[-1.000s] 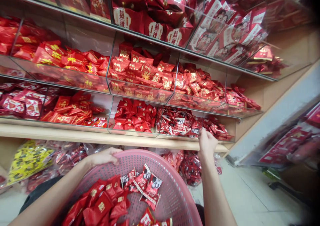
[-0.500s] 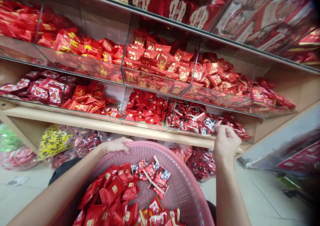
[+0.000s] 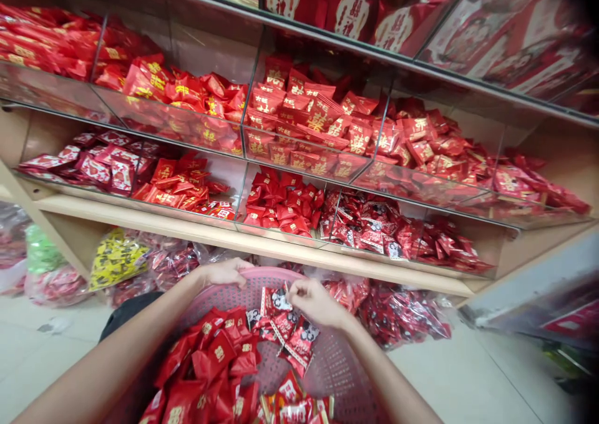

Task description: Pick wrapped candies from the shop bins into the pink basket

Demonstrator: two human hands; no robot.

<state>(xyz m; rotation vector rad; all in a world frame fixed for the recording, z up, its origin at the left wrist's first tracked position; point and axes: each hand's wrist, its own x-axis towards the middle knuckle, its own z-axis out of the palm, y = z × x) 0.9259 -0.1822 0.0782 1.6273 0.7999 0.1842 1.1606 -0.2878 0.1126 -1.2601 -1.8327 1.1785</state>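
Observation:
My left hand (image 3: pixel 225 273) grips the far rim of a pink perforated plastic basket (image 3: pixel 340 371). My right hand (image 3: pixel 314 299) is over the basket, its fingers pinching the edge of a red wrapped candy (image 3: pixel 270 300) with a black-and-white picture. Beneath it lie several candies of the same look (image 3: pixel 294 343). Red packets with gold print (image 3: pixel 219 352) fill the basket's left side, and red-and-gold wrapped candies (image 3: pixel 294 406) lie at its near side.
Ahead, a wooden shelf (image 3: pixel 187 224) has clear-fronted bins of red packets (image 3: pixel 309 112). Its lower bins include candies (image 3: pixel 374 224) like the held one. Plastic bags of sweets (image 3: pixel 116 258) sit below on the tiled floor (image 3: pixel 449 374).
My right hand has moved from the lower shelf bin, left and down to the basket, carrying the candy. My left hand stays on the rim. The view has shifted slightly.

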